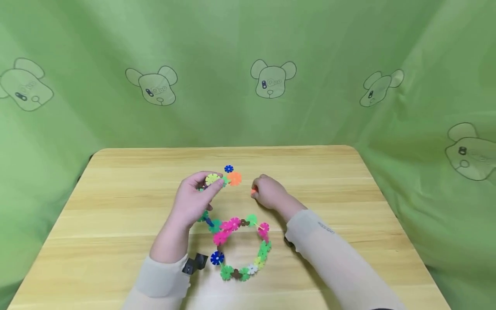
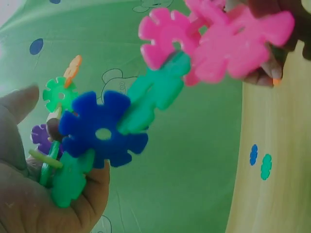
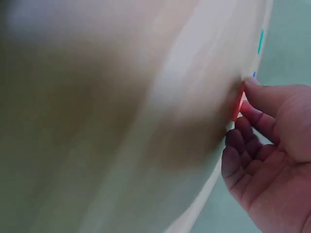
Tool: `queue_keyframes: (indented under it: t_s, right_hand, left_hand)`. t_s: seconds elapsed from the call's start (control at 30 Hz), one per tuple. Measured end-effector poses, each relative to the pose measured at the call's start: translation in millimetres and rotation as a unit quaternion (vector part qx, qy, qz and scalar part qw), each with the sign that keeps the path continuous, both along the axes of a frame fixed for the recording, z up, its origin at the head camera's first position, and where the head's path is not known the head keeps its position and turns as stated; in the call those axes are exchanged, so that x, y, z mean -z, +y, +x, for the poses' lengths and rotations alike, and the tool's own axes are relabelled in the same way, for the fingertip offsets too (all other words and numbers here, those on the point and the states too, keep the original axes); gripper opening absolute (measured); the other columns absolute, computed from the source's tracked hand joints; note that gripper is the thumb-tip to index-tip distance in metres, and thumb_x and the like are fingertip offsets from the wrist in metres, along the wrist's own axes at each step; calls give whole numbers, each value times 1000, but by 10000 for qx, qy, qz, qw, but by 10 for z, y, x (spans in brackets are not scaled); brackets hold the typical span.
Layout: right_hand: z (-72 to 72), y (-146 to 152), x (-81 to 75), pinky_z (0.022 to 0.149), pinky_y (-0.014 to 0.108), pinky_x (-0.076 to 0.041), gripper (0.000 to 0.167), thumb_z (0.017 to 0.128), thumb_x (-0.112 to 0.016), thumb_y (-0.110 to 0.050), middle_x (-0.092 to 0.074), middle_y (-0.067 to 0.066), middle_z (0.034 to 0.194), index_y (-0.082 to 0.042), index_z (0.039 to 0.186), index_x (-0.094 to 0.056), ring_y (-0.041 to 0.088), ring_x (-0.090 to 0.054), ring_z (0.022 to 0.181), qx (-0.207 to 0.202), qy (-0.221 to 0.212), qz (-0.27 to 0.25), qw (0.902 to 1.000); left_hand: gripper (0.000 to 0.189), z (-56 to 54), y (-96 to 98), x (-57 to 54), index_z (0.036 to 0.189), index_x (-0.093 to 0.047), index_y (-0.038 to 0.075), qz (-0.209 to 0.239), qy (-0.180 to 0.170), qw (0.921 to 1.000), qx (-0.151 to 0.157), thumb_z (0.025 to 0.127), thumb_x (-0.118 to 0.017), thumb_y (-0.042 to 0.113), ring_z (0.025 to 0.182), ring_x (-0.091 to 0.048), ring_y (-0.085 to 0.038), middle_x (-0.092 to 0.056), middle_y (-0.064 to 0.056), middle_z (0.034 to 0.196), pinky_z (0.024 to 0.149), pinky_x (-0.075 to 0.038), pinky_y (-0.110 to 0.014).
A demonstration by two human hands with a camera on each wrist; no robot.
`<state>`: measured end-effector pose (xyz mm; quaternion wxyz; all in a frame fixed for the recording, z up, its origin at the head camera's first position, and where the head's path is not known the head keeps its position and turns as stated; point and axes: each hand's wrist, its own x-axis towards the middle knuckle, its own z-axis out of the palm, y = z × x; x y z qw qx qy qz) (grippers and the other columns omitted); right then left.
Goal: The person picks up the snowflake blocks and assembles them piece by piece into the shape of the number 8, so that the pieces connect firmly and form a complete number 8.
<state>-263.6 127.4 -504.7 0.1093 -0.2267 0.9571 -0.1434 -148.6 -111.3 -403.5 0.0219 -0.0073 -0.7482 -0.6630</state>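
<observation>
A long chain of notched plastic snowflake discs hangs from my left hand, thumb and fingers pinching it near a yellow disc. At the chain's end an orange disc sticks out past the fingertips. Below the hand the chain runs through a blue disc and pink discs into a ring lower down. My right hand, apart from the chain, pinches a loose orange-red snowflake disc between thumb and fingers, close to the tabletop.
Loose on the wooden table lie a blue disc and a teal disc, beyond the hands. A black camera sits at the left wrist. Green cloth with bear drawings hangs behind and beside the table.
</observation>
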Motion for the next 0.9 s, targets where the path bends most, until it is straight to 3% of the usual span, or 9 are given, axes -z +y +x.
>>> queue_keyframes:
  t_s: [0.13,0.23,0.3,0.33,0.43,0.5,0.53,0.7,0.9]
  right_hand:
    - [71,114,-3,81,41,-53,20,97,-79,-21,-59,4,88,-8,94,-64,22,-57,83,154,-257,-309,9991]
    - [178,141,-71,76,36,-53,17,96,-80,-15,-61,2,86,-7,98,-65,19,-57,80,320,-403,-1213,9913]
    - [313,128,-199,75,31,-57,14,95,-79,-8,-67,3,88,-3,102,-69,16,-61,79,533,-431,-2221,9726]
    - [393,113,-282,75,29,-59,14,94,-79,-4,-70,5,90,0,104,-71,16,-64,80,592,-376,-2838,9563]
    - [631,42,-557,75,28,-63,12,93,-76,5,-76,13,94,5,105,-74,20,-72,82,513,107,-4439,8946]
    - [760,-16,-710,75,29,-63,9,92,-76,9,-77,17,95,5,100,-75,21,-74,83,243,624,-5020,8623]
    - [805,-42,-761,75,29,-63,9,91,-77,10,-76,17,96,5,98,-76,21,-74,84,101,880,-5177,8510]
    - [902,-117,-840,77,28,-63,14,86,-77,18,-74,18,94,5,91,-76,16,-73,87,-128,1597,-5479,8211]
    - [910,-85,-821,77,28,-63,19,84,-75,22,-73,19,91,5,89,-76,15,-72,85,-141,1641,-5627,8101]
  left_hand:
    - [19,10,32,6,108,-78,3,-67,55,9997,-231,96,-80,17,57,-53,-17,-58,-5,83,51,-56,-29]
    - [18,16,53,14,104,-78,1,-9,-6,9991,-421,96,-80,17,53,-52,-14,-59,-5,79,51,-56,-28]
    - [17,16,72,30,101,-78,1,51,-38,9988,-485,96,-80,17,50,-50,-12,-58,-4,76,50,-55,-28]
    - [17,16,81,37,101,-77,1,72,-30,9987,-501,97,-80,18,50,-49,-12,-58,-4,76,49,-54,-27]
    - [15,12,111,47,99,-75,1,186,47,9985,-510,99,-77,16,51,-48,-11,-65,-3,77,49,-52,-26]
    - [13,6,128,51,101,-73,2,277,95,9982,-515,101,-74,15,51,-47,-10,-72,-4,82,49,-52,-24]
    - [12,4,136,51,104,-73,2,344,119,9980,-517,102,-73,14,51,-47,-9,-75,-5,85,48,-51,-24]
    - [23,9,166,49,126,-73,6,608,131,9977,-259,105,-67,11,49,-49,-9,-76,-9,87,50,-51,-24]
    - [29,36,146,24,137,-67,6,567,8,9968,566,110,-58,12,54,-53,-13,-70,-7,79,55,-55,-27]
